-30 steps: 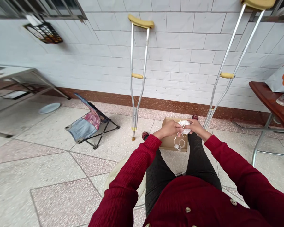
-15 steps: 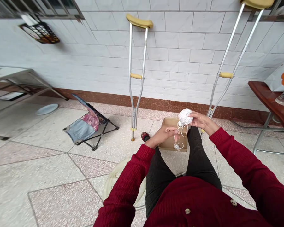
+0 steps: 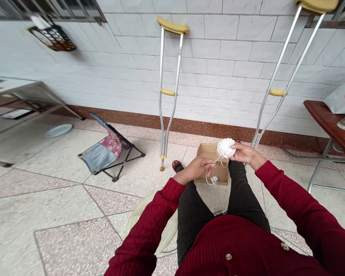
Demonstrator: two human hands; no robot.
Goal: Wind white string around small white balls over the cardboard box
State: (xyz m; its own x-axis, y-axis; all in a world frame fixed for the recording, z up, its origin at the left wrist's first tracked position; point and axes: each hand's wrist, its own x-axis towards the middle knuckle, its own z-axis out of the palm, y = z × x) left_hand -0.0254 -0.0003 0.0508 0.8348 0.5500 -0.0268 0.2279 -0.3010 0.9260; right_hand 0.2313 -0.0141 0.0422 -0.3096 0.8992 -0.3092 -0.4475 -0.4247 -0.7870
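Observation:
My right hand (image 3: 245, 154) grips a ball of white yarn (image 3: 225, 148) from its right side, above a cardboard box (image 3: 202, 152) on the floor. To the left of the ball, my left hand (image 3: 200, 168) is closed, pinching a strand of the yarn that runs from the ball. A loose loop of yarn hangs below my left fingers. It leads down to a small white tangle (image 3: 214, 179) over the lower part of the open box, which lies between my feet.
A folding stool (image 3: 103, 151) stands on the tiled floor at left. Two crutches (image 3: 164, 115) lean on the wall. At right is a brown table (image 3: 327, 122) with a bag (image 3: 342, 94). A pale round object (image 3: 168, 234) sits under my left arm.
My left hand has moved slightly left and down, drawing the strand away from the ball. The yarn ball is a little lower and turned. The view has shifted slightly.

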